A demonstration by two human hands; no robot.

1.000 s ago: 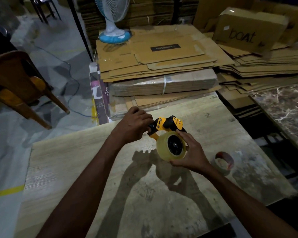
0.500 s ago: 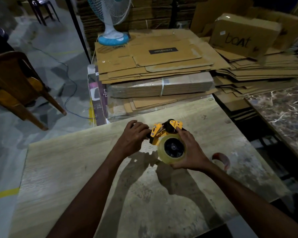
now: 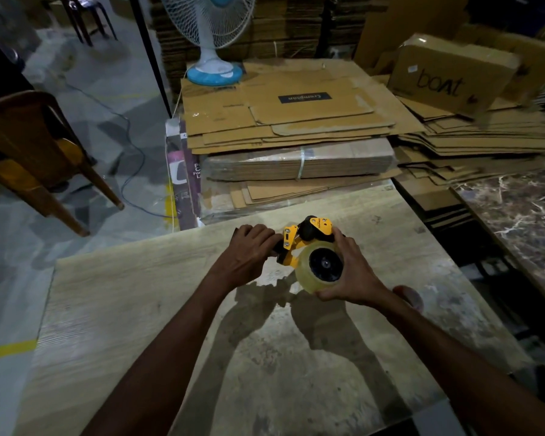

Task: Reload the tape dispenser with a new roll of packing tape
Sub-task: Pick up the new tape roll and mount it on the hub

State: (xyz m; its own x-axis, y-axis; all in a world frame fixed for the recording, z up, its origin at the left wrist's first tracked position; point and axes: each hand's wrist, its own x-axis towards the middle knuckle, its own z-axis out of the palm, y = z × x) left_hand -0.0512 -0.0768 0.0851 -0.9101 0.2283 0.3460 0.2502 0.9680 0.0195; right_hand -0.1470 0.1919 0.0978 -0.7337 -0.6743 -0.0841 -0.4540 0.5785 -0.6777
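A yellow and black tape dispenser [image 3: 309,236] is held above the wooden table [image 3: 132,303]. A clear roll of packing tape [image 3: 306,280] sits on its black hub. My left hand [image 3: 249,254] is closed around the dispenser's handle end, which it hides. My right hand [image 3: 354,275] cups the roll from the right and below, thumb up by the yellow head. An empty tape core [image 3: 411,297] lies on the table just right of my right wrist, partly hidden.
Flattened cardboard stacks [image 3: 296,121] rise just beyond the table's far edge, with a fan [image 3: 213,33] and a "boat" box [image 3: 447,73] on them. A wooden chair [image 3: 29,146] stands at left on the floor. A marble top [image 3: 523,209] lies at right.
Both hands and the dispenser have shifted slightly away from me over the table. The right hand has wrapped further around the roll, thumb moved up by the dispenser head.
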